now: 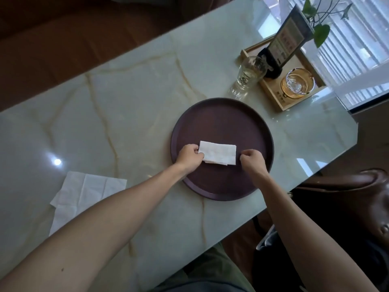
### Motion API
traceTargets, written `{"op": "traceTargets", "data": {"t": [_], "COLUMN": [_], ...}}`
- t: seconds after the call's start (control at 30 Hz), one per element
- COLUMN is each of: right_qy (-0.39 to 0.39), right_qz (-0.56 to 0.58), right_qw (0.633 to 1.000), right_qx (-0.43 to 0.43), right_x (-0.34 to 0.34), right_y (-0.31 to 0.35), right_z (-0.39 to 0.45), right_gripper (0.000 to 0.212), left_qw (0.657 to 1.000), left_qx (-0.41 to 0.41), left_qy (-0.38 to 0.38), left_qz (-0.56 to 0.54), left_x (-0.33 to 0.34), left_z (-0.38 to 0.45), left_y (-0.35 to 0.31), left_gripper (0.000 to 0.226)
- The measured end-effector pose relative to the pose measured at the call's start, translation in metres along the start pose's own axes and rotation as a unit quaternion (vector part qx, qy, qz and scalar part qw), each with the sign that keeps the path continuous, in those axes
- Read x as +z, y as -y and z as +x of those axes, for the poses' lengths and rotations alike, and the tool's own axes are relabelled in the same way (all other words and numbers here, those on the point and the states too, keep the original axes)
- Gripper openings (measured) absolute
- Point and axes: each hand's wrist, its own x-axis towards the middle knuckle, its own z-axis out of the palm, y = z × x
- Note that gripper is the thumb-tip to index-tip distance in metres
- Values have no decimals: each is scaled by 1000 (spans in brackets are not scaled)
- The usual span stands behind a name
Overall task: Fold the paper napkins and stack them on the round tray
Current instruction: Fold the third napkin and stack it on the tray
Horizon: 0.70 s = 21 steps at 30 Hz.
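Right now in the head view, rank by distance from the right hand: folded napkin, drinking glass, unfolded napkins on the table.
From the right hand:
1. Folded napkin: on the round tray, just to the hand's left.
2. Drinking glass: on the table beyond the tray, by the wooden tray.
3. Unfolded napkins: flat on the table, far left, past the left arm.

Drinking glass (248,73) beside wooden tray (271,92) with ashtray (297,83), sign holder (288,41)

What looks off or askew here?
Little. The folded napkin on the tray has uneven layers along its near edge. The unfolded napkins lie fanned. Nothing spilled or damaged.
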Motion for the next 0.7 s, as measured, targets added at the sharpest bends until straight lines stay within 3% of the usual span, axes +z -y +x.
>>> {"op": "traceTargets", "data": {"t": [0.43,0.6,0.7], "right_qy": [39,38,42], "right_qz": [-7,-12,-10], "right_qw": [999,998,998], "right_qx": [-36,-39,-43], "right_x": [-1,1,-1], "right_y": [0,-2,-2], "right_z": [10,10,10], "right_gripper": [17,18,16], "left_qw": [1000,999,999], "left_qx": [-23,-29,-36], "left_qy": [18,22,20], "left_qz": [-1,-7,-28], "left_x": [22,27,25], "left_z": [2,-1,0], "left_y": [-3,-1,-2], "left_gripper": [9,21,11]}}
